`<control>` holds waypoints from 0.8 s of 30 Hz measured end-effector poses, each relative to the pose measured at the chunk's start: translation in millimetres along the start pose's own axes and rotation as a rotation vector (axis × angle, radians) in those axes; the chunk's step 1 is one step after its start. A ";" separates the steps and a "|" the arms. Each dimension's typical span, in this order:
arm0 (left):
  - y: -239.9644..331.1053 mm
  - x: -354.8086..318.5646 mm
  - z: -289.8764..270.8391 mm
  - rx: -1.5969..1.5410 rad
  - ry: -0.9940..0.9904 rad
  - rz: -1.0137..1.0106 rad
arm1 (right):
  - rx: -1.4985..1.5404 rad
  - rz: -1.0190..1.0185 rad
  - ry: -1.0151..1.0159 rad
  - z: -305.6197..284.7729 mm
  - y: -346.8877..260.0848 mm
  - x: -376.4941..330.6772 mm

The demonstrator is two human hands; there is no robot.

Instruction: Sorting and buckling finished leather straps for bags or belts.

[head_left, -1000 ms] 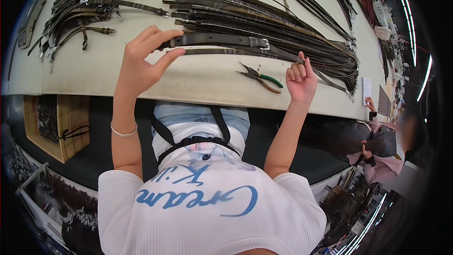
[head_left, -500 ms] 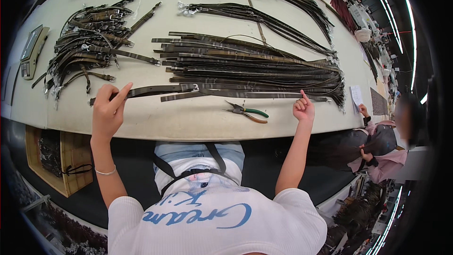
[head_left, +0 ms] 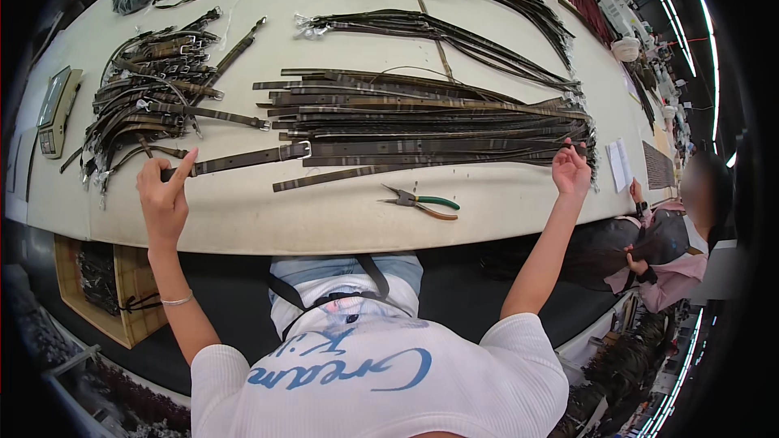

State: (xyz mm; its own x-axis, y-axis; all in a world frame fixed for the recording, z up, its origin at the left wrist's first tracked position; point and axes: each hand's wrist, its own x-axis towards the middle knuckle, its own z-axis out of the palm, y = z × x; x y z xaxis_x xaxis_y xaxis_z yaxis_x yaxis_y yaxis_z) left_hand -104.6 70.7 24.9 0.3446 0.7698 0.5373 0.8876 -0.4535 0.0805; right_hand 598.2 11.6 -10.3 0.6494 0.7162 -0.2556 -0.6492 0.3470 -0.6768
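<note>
My left hand [head_left: 165, 195] is closed in a pinch on the left end of a dark belt [head_left: 243, 161]. A silver buckle [head_left: 302, 150] sits partway along this belt, which stretches right along the near edge of a big bundle of long dark straps [head_left: 422, 118]. At the bundle's right end, my right hand [head_left: 572, 172] has its fingertips bent together at the straps' tips; what they pinch is hard to make out. A loose strap [head_left: 324, 178] slants out in front. Nearer to me lie pliers [head_left: 418, 201] with one green and one orange handle.
A heap of buckled short straps [head_left: 154, 89] lies at the left beside a scale [head_left: 57, 118]. More tied strap bundles [head_left: 438, 32] lie farther back. A co-worker [head_left: 657, 243] holds a paper [head_left: 618, 164] at the table's right edge. Below left stands a wooden box [head_left: 122, 328].
My right hand has moved right to the straps' far ends, its raised finger now bent in. My left hand shifted slightly left with the belt end, and the buckle moved left too.
</note>
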 end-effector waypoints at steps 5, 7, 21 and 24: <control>-4.3 24.7 24.4 -0.079 -0.001 -0.037 | 0.088 0.154 -0.073 2.8 -34.8 50.3; -2.8 42.9 36.6 -0.121 -0.004 -0.023 | 0.085 0.221 -0.141 -5.7 -55.7 85.2; 25.6 140.3 126.5 -0.040 -0.036 0.087 | -0.547 0.079 0.169 35.4 -37.2 239.8; 32.2 164.4 148.6 -0.051 -0.016 0.088 | -0.650 0.069 0.120 25.6 -27.4 289.9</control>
State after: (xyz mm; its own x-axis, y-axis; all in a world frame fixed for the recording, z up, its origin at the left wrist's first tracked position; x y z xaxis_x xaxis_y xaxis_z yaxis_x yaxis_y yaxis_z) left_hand 26.0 249.4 -9.0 0.4260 0.7327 0.5307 0.8371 -0.5417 0.0759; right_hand 794.1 225.2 -48.2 0.6790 0.6384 -0.3626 -0.3442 -0.1595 -0.9253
